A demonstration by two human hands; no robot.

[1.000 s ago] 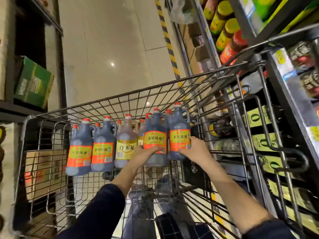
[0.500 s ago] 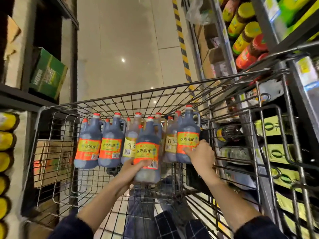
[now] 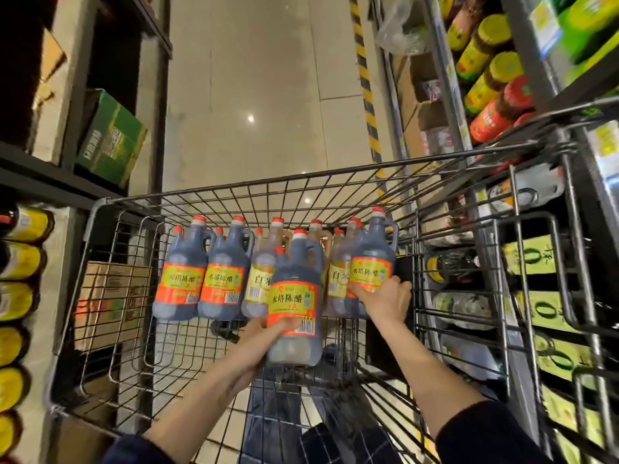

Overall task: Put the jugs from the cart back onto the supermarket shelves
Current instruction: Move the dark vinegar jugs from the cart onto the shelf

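One big wire cart (image 3: 268, 184) stands by the shelves (image 3: 532, 61) on the right with a row of jugs (image 3: 181, 262) at its far end, and the left hand (image 3: 264, 333) grips one dark jug (image 3: 294, 272) nearer, likely to take it out, while the right hand (image 3: 385, 299) grips the rightmost jug (image 3: 371, 259).

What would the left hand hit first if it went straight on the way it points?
Likely the pale yellow-labelled jug in the row; the dark jug the left hand grips would touch it first. Depth unclear.
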